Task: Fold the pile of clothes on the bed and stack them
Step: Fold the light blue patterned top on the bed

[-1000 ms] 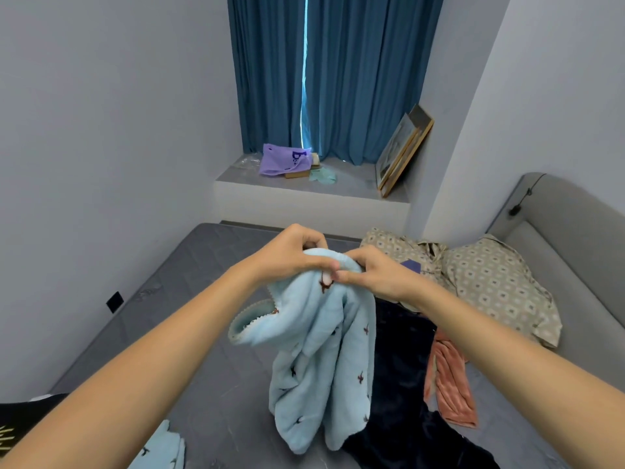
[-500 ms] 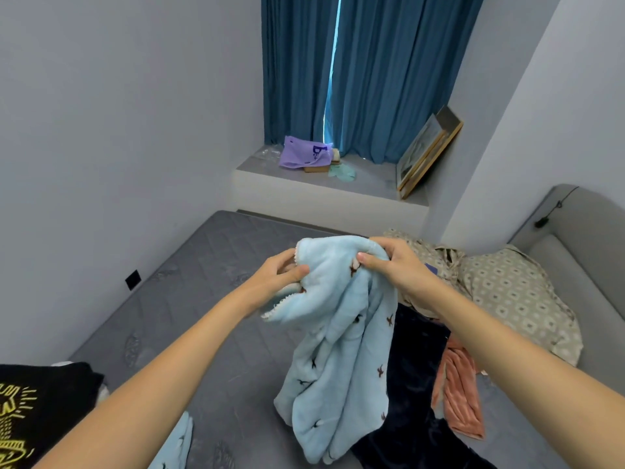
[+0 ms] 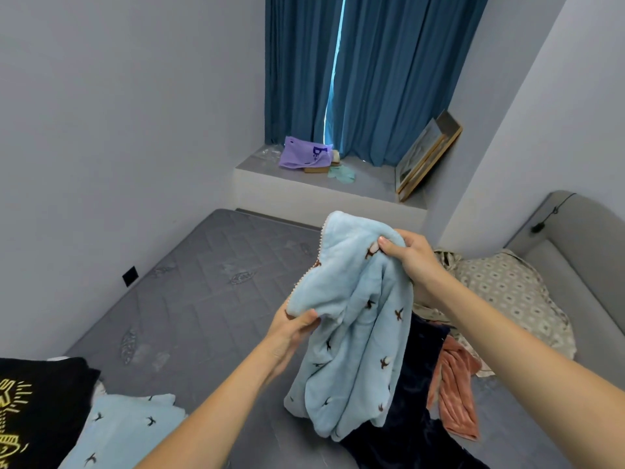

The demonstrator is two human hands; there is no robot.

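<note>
Now both hands are gripping the blue pyjama top: right hand pinching high, left hand lower, garment hanging lengthwise above the bed.

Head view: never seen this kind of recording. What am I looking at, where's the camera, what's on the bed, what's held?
No machine here: a person folds laundry with bare hands, and one wide-angle camera worn on the head looks forward and down. The two arms coming in from below are theirs. The left hand and the right hand both grip a light blue fleece garment with small bird prints, held up above the grey mattress. Lying on the mattress: a dark navy garment, a pink one, a beige patterned one, and at lower left a black printed top beside another light blue piece.
</note>
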